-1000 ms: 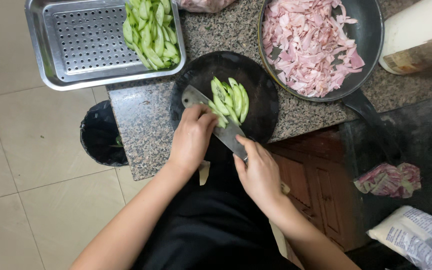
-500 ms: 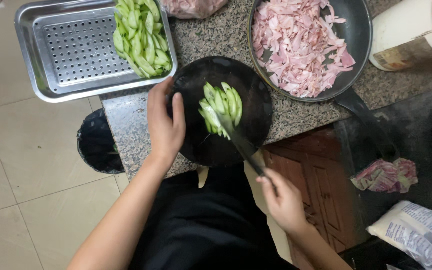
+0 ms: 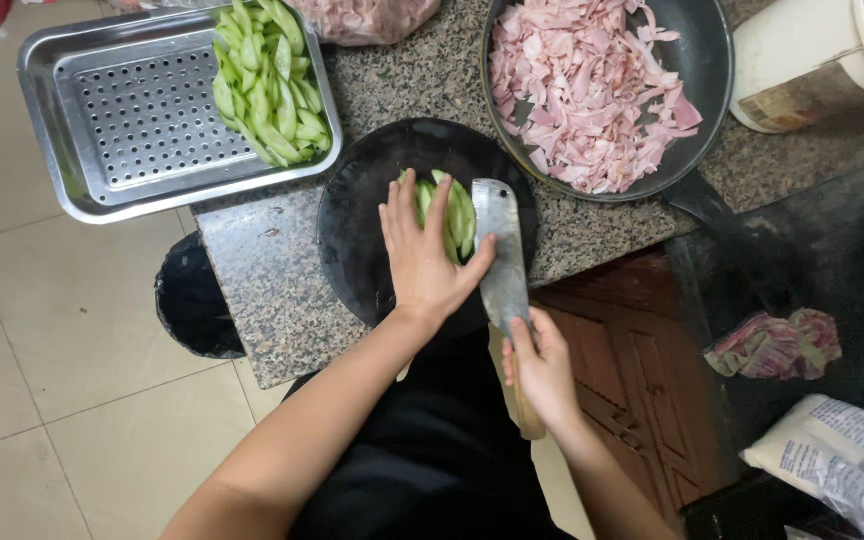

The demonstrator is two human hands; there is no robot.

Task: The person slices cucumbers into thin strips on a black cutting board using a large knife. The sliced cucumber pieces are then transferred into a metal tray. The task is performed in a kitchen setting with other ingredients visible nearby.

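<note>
Left hand: half a second ago at the left edge of the round black board; now flat over the green vegetable slices at frame centre, fingers spread, thumb against the blade.
Right hand: fingers closed round the cleaver handle; blade now alongside the pile.
Reading: slices gathered between hand and blade.

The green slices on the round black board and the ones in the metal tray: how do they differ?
The green slices on the board are a small heap, pressed flat under the left hand, with the cleaver in the right hand beside them. The slices in the tray form a larger loose pile, untouched, against the right wall of the metal tray. Both are pale green strips.
</note>
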